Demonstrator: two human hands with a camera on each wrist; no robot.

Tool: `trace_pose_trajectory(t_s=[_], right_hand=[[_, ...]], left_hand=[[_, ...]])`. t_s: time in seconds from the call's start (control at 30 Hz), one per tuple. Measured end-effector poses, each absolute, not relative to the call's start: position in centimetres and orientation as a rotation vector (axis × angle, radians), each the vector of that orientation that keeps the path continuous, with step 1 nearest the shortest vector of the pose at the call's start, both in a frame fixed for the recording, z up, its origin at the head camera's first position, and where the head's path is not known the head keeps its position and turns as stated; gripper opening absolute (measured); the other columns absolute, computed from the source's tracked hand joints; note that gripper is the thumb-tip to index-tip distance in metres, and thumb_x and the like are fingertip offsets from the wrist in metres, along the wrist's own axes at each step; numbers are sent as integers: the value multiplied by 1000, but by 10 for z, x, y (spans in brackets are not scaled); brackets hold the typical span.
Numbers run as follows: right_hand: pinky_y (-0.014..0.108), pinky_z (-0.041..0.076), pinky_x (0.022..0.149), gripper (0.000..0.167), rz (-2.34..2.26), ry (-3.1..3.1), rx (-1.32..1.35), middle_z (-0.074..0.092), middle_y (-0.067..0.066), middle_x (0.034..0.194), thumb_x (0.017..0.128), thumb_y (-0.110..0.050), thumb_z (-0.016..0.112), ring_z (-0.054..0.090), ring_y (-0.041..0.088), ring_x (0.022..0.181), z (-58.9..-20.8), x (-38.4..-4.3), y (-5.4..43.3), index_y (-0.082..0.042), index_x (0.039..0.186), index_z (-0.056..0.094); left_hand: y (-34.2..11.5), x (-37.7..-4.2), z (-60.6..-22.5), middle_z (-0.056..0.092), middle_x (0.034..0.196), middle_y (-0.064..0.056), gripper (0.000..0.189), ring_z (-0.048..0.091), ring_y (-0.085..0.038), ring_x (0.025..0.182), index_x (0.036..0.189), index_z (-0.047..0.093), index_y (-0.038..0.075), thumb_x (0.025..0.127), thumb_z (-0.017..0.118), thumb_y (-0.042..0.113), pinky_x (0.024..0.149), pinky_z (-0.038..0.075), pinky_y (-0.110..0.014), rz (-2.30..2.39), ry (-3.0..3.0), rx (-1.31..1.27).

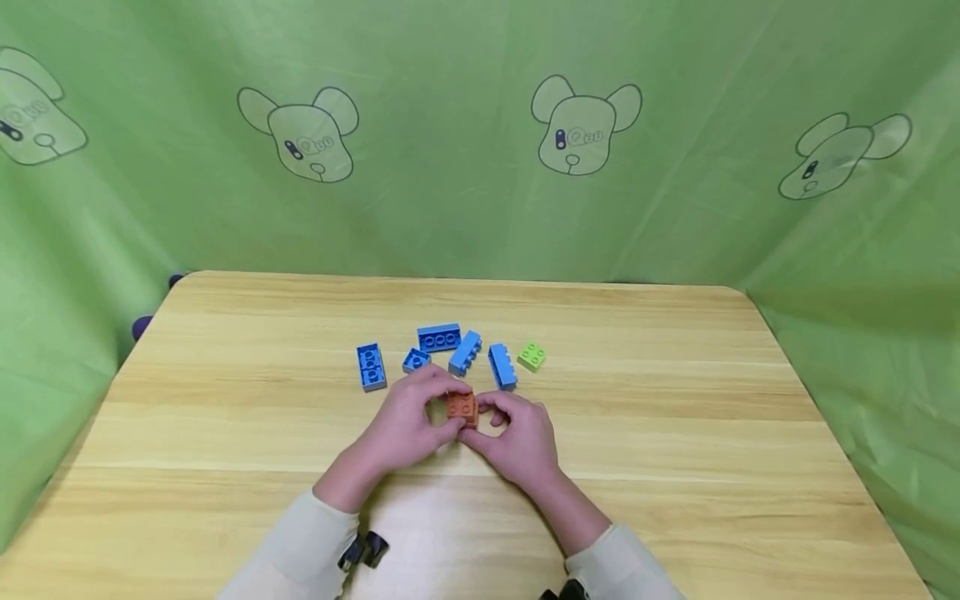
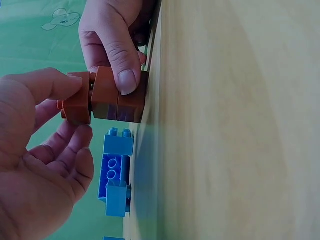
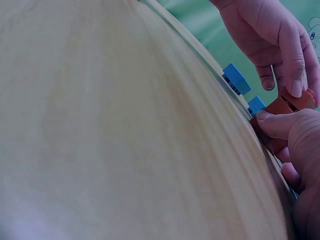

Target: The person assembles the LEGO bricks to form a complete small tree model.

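Between my two hands, in the middle of the table, stands a short stack of orange-brown toy building bricks. My left hand (image 1: 405, 421) pinches the top brick (image 2: 77, 111) between thumb and fingers, its studs facing up. Lower down, my right hand (image 1: 525, 437) grips the two joined bricks (image 2: 104, 92) below, thumb across their side. A narrow dark gap shows in the left wrist view between the top brick and those under it. The bottom brick is right at the table surface. In the right wrist view, fingers and thumb cover much of the stack.
Just beyond my hands lie several blue bricks (image 1: 438, 338), some on their sides or with hollow undersides showing. One blue brick (image 1: 371, 367) lies farther left. A light green brick (image 1: 532, 357) sits studs up at the right. Green curtains (image 1: 450, 200) surround the wooden table (image 1: 675, 433).
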State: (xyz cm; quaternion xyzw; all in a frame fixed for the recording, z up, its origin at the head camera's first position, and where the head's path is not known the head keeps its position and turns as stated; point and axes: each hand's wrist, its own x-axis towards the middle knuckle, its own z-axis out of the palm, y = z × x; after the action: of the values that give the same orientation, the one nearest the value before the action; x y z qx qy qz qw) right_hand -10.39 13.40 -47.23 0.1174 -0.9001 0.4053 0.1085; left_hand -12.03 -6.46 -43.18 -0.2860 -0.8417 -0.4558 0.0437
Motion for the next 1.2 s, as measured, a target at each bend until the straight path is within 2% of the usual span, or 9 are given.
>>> trace_pose_trajectory(t_s=[0.4, 0.47, 0.63, 0.9, 1.2], right_hand=[[34, 39, 69, 36, 1185, -2627, 362, 64, -10, 77, 71, -38, 92, 52, 9, 67, -474, -105, 134, -20, 98, 77], [35, 38, 70, 37, 1176, -2628, 366, 64, -10, 77, 71, -40, 91, 52, 8, 67, -474, -105, 134, -20, 99, 77], [34, 38, 70, 39, 1169, -2635, 360, 65, -10, 78, 72, -42, 91, 53, 7, 67, -475, -105, 135, -19, 100, 77], [35, 37, 69, 38, 1191, -2641, 349, 61, -9, 72, 71, -41, 91, 52, 9, 65, -475, -105, 134, -19, 99, 77], [35, 37, 70, 39, 1204, -2628, 324, 60, -7, 71, 72, -40, 91, 52, 10, 65, -475, -105, 135, -18, 101, 78]], left_hand=[[-65, -120, -428, 64, 113, 2, 32, 59, -15, 103, 117, 74, 9, 86, 81, 14, 87, 51, -38, -1418, -2598, -924], [-65, -121, -428, 65, 112, 3, 31, 60, -17, 100, 116, 73, 8, 87, 80, 15, 85, 51, -39, -1432, -2601, -914], [-64, -122, -430, 65, 108, 5, 28, 61, -23, 91, 113, 71, 9, 86, 80, 14, 80, 51, -39, -1454, -2625, -886], [-62, -124, -431, 64, 98, 7, 25, 58, -24, 80, 107, 72, 11, 84, 82, 13, 72, 49, -40, -1448, -2625, -886], [-57, -126, -430, 65, 94, 8, 24, 56, -24, 74, 103, 75, 12, 80, 84, 12, 70, 43, -35, -1433, -2617, -843]])
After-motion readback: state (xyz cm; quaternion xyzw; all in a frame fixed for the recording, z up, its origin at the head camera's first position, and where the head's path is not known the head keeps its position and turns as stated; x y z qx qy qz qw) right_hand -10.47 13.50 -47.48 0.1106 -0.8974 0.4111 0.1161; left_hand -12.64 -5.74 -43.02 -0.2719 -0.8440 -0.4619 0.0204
